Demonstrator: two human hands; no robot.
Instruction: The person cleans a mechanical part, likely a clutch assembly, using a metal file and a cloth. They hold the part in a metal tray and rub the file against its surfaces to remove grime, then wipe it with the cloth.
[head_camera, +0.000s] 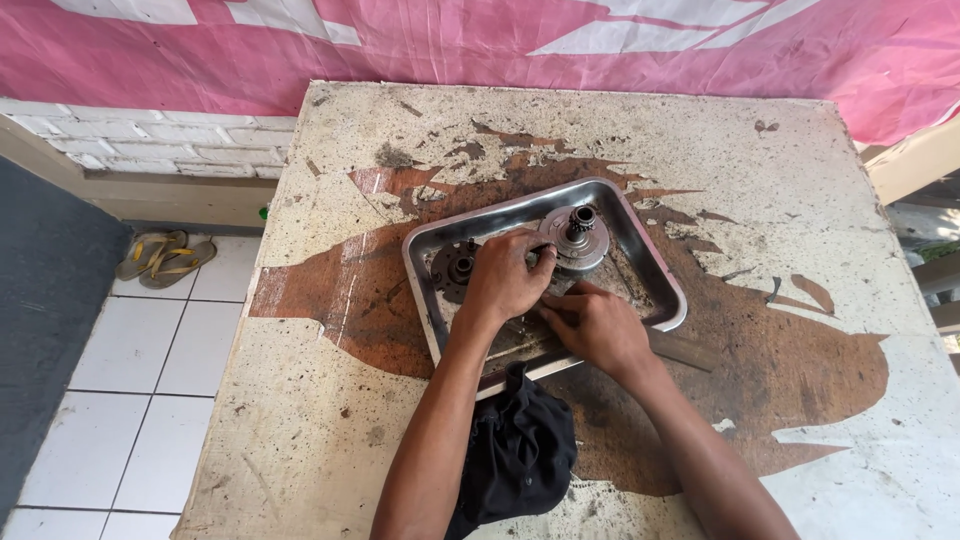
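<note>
A shallow metal tray (655, 270) lies on a worn table (780, 170). In it stands a round metal clutch-like assembly (578, 240) with a toothed shaft on top. A smaller dark round part (452, 268) sits at the tray's left. My left hand (505, 275) rests over the tray between these two parts, its fingers curled onto the assembly's edge. My right hand (595, 325) lies low in the tray just below the assembly, fingers bent around something small that is hidden.
A black cloth (520, 450) lies on the table near the front edge, under my left forearm. A pink sheet (600, 40) hangs behind the table. A pair of sandals (165, 258) lies on the white tiled floor at left.
</note>
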